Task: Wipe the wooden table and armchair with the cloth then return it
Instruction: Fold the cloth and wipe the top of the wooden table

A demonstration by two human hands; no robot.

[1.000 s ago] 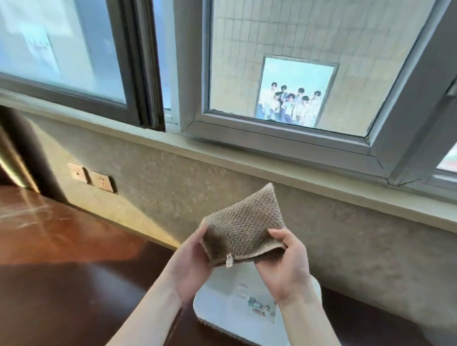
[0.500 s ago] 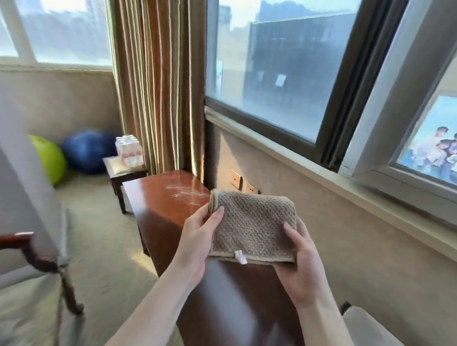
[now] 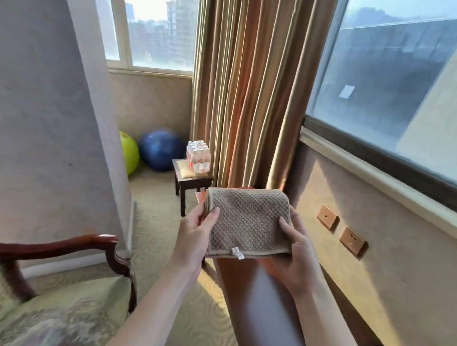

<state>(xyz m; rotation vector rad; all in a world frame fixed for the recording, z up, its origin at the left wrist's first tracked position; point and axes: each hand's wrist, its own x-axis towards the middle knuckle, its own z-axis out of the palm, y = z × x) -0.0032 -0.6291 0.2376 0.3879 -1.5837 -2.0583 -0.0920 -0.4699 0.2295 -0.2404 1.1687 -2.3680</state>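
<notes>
Above the wooden table (image 3: 259, 298), both hands, left hand (image 3: 194, 239) and right hand (image 3: 297, 250), grip the folded cloth (image 3: 247, 222) (white tag unreadable).

Soft daylight from windows (image 3: 160, 28), warm glow on curtain (image 3: 246, 90), armchair (image 3: 49, 296) blurred, edges bowed

Head cam is looking fwd and down, close over both hands. Facing the far curtain (image 3: 247, 90); only one view.

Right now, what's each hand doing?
Left hand: closed on the left edge of the folded cloth.
Right hand: closed on the cloth's right edge, supporting it from below.
</notes>
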